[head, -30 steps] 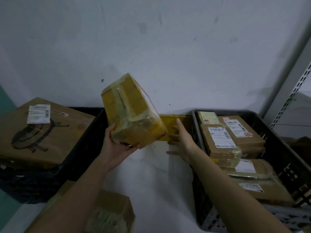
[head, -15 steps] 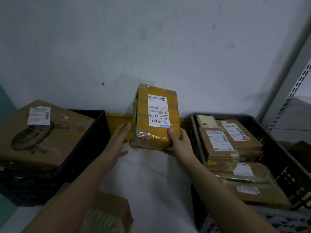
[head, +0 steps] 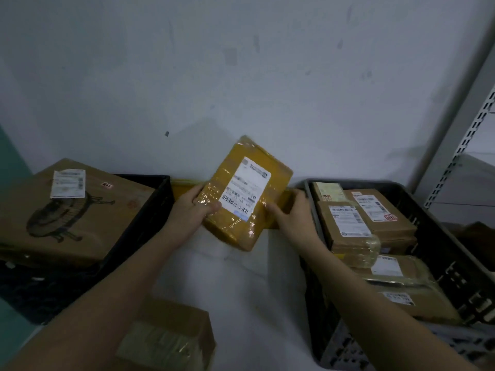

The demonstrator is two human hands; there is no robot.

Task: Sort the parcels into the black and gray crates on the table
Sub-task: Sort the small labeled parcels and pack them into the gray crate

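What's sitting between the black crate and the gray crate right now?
In the head view, the yellow taped parcel held by the left hand and right hand, above the white table; a yellow strip lies behind.

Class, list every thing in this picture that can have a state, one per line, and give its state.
yellow parcel: held up between the crates, label facing the camera, tilted
left hand: grips the parcel's left edge
right hand: fingers on the parcel's right edge
black crate: holds a large brown box
gray crate: holds several labelled parcels
small box: lies on the table, near edge
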